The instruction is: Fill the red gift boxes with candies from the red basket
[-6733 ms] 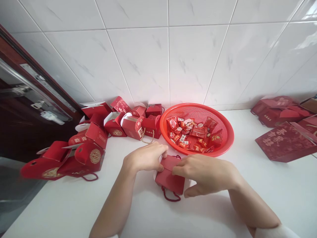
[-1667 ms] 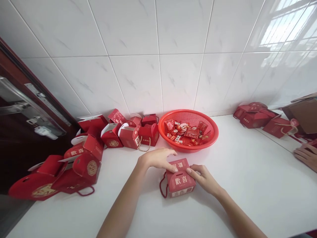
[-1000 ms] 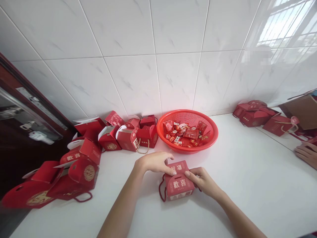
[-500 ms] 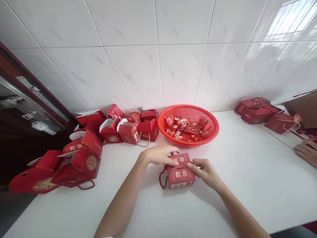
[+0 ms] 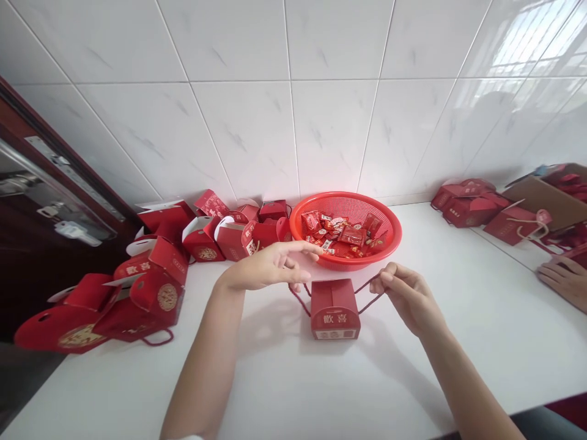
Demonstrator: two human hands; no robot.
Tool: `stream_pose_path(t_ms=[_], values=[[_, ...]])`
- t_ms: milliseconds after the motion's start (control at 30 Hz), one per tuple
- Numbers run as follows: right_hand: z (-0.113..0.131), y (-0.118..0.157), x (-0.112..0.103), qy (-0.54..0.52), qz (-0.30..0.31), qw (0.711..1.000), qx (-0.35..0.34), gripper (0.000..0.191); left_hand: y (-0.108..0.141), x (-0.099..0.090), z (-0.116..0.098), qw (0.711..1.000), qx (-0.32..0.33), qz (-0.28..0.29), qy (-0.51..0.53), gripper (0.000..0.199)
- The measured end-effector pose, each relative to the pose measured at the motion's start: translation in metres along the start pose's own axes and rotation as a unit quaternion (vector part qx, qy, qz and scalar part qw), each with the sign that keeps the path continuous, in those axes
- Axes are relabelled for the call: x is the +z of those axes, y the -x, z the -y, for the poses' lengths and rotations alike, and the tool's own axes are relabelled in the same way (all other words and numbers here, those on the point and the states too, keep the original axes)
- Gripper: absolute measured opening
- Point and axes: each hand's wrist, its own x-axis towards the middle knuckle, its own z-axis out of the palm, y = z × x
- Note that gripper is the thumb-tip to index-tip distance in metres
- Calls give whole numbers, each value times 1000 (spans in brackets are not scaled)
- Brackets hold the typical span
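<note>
A small red gift box (image 5: 335, 310) with pale lettering stands on the white table, its two top flaps folded together. Dark red cord handles stick out on both sides. My right hand (image 5: 406, 293) pinches the right cord loop (image 5: 369, 296) beside the box. Over the left cord (image 5: 300, 300), my left hand (image 5: 279, 266) hovers with its fingers apart; the thumb is near the top of that cord, and whether they touch is unclear. Behind the box, a red plastic basket (image 5: 395, 239) holds red-wrapped sweets.
Several red boxes (image 5: 158, 299) line the left side and the wall. More boxes (image 5: 472, 208) stand at the right back, near a cardboard carton (image 5: 527, 195). Another person's hand (image 5: 564, 278) rests at the right edge. A dark door (image 5: 41, 263) is at the left.
The box's flaps have folded together on top. My hands have moved apart from it, left hand leftward and up, right hand rightward, now holding the cord. The carton at right shows more.
</note>
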Motion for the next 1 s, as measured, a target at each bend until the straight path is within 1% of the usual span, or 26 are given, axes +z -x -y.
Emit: stream_pose_path(t_ms=[100, 200, 333, 433, 467, 533, 633, 700, 800, 933, 1000], values=[[13, 1, 1, -30, 31, 999, -2, 31, 13, -1, -4, 992, 74, 0, 98, 45], [23, 2, 6, -20, 59, 998, -9, 28, 17, 10, -8, 977, 126, -7, 171, 39], [29, 4, 21, 96, 85, 991, -36, 28, 9, 39, -17, 967, 129, -17, 218, 36], [28, 8, 37, 159, 104, 980, -57, 35, 1, 67, -23, 961, 135, -20, 242, 37], [26, 10, 42, 167, 100, 979, -60, 36, -1, 75, -24, 959, 139, -18, 247, 39], [24, 14, 50, 177, 77, 978, -73, 35, -3, 88, -25, 959, 148, -33, 241, 43], [24, 16, 52, 192, 31, 975, -104, 22, -2, 97, -25, 961, 161, -49, 218, 50], [26, 15, 45, 211, 17, 971, -108, 14, 1, 97, -25, 965, 161, -43, 201, 54], [34, 10, 20, 251, -33, 961, -109, 11, 9, 89, -25, 974, 158, -50, 157, 51], [51, 2, -27, 245, -155, 952, -92, 13, 19, 75, -17, 984, 140, -60, 94, 41], [64, -3, -48, 237, -225, 940, -99, 12, 24, 69, -8, 988, 123, -56, 69, 34]])
